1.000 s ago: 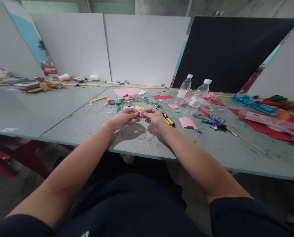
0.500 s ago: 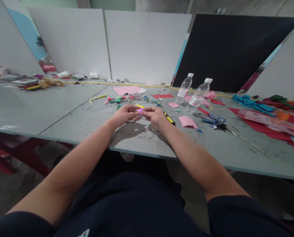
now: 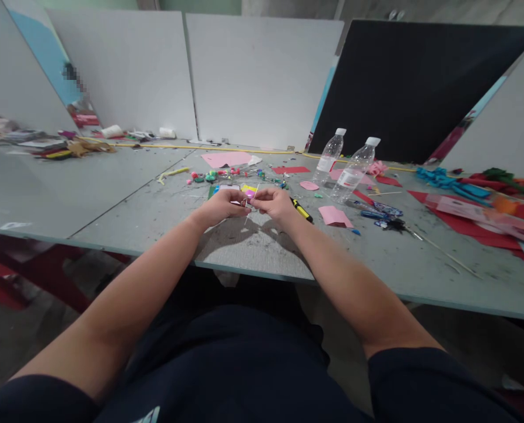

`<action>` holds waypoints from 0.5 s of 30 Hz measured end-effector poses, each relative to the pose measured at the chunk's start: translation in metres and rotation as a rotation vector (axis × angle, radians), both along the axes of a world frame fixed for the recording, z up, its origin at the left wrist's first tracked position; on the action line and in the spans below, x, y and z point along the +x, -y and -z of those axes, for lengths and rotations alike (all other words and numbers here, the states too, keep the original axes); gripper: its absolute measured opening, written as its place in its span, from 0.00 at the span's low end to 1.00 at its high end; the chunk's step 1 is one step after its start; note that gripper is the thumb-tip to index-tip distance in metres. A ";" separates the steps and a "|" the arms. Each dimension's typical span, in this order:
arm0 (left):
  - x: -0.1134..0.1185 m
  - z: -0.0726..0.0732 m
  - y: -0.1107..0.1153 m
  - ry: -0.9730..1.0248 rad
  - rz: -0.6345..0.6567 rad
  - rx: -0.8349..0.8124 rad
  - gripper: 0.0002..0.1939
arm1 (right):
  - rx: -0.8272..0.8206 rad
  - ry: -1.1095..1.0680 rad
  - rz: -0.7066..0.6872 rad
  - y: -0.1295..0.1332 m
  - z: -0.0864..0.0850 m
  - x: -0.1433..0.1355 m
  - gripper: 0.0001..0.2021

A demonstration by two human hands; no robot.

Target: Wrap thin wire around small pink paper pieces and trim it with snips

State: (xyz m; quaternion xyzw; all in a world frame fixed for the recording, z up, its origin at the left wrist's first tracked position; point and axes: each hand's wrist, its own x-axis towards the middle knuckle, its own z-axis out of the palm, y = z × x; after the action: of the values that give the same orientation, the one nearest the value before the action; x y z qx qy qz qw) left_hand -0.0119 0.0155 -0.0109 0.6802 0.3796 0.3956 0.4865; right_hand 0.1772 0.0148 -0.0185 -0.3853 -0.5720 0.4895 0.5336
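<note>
"Left hand (image 3: 220, 205)?"
"Fingertips pinched together, their hold too small to tell."
"And the right hand (image 3: 276, 205)?"
"Pinching a small, bright pink piece (image 3: 250, 194), outline blurred, above the surface (image 3: 165, 220). A thin pale stick (image 3: 246, 220) slants between them."

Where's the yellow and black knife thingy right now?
In the head view, the yellow-and-black cutter lies on the table, just right of the right hand, left of the folded pink paper.

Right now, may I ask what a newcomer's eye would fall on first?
Probably the big black panel at the back right, then two clear bottles standing before it on the grey table. Mid-picture, the left hand and right hand nearly meet by a small pink piece.
</note>
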 end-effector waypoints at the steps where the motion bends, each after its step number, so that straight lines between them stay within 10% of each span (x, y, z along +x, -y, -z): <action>1: 0.000 0.000 0.000 -0.005 -0.005 0.000 0.14 | 0.004 0.006 -0.006 0.000 0.000 0.000 0.19; 15: 0.005 -0.006 0.006 -0.085 0.012 -0.010 0.07 | 0.066 0.031 0.048 0.002 -0.001 0.000 0.18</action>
State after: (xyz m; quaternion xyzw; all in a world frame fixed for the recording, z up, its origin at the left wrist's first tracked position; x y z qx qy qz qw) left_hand -0.0070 0.0091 -0.0051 0.6961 0.3979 0.3616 0.4758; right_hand 0.1776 0.0129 -0.0173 -0.3885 -0.5865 0.4514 0.5488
